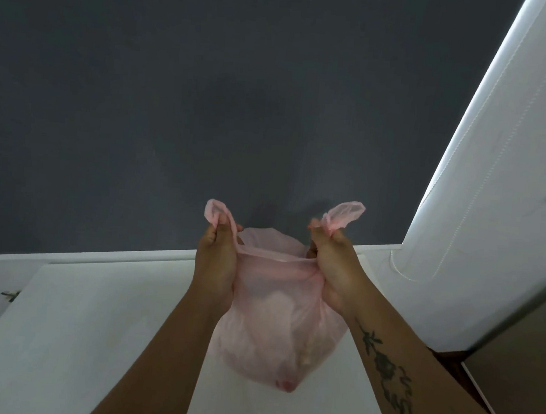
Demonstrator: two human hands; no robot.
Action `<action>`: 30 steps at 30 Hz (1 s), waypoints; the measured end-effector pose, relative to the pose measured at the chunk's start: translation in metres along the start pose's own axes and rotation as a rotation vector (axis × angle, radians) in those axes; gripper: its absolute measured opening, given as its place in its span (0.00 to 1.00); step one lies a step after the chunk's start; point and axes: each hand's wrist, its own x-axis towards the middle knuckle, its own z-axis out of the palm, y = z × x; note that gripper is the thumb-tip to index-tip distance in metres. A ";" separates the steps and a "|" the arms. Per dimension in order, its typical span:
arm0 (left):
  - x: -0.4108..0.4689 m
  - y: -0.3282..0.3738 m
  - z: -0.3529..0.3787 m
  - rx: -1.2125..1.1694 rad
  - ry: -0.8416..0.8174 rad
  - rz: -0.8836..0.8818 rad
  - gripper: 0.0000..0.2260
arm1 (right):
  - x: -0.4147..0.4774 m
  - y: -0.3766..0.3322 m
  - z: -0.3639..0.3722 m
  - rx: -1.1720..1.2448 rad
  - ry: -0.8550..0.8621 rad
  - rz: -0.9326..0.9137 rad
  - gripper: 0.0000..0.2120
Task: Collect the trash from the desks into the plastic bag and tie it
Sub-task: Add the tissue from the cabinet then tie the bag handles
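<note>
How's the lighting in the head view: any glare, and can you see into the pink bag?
Head view: dim overall; bright glare strip edging the blind; pink bag translucent, contents only pale blurs; left hand and right hand reasonably sharp.

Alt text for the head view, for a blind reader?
The left hand and right hand each grip one handle of a filled pink plastic bag over a white desk; the handles are untied. Dark grey wall behind.
</note>
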 end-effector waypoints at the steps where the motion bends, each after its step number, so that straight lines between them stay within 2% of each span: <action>1: -0.001 0.000 0.002 -0.038 -0.023 -0.050 0.20 | 0.000 0.002 -0.001 -0.016 -0.043 0.015 0.14; 4: -0.003 -0.003 0.002 -0.097 -0.161 -0.076 0.13 | -0.001 0.004 -0.001 -0.024 -0.039 -0.005 0.16; 6: -0.006 -0.006 0.001 -0.108 -0.221 -0.068 0.14 | -0.001 0.002 0.000 0.047 -0.019 -0.011 0.18; 8: -0.005 -0.008 0.000 -0.123 -0.207 -0.070 0.17 | -0.001 -0.001 0.000 0.132 -0.006 0.025 0.16; 10: -0.006 -0.008 0.001 -0.141 -0.191 -0.051 0.15 | -0.002 -0.001 0.001 0.146 0.018 0.054 0.15; 14: -0.005 -0.007 0.006 -0.193 -0.102 -0.048 0.10 | -0.004 0.001 0.003 -0.019 0.035 0.092 0.16; 18: -0.006 -0.006 0.012 -0.184 -0.089 -0.083 0.12 | -0.005 -0.008 0.010 -0.130 -0.106 0.086 0.35; 19: -0.006 -0.005 0.013 -0.224 -0.091 -0.115 0.12 | -0.006 -0.010 0.011 -0.099 -0.125 0.100 0.35; 22: -0.005 -0.003 0.012 -0.397 -0.154 -0.201 0.09 | -0.009 -0.012 0.008 0.073 -0.056 0.125 0.19; 24: -0.003 -0.006 0.009 -0.436 -0.185 -0.200 0.09 | -0.009 -0.008 0.005 0.083 -0.009 0.097 0.12; 27: 0.001 -0.011 0.003 -0.360 -0.235 -0.162 0.11 | -0.005 -0.004 0.003 0.059 0.013 0.015 0.14; 30: 0.005 -0.011 -0.003 -0.234 -0.331 -0.095 0.09 | -0.004 -0.004 0.002 0.163 0.030 -0.034 0.06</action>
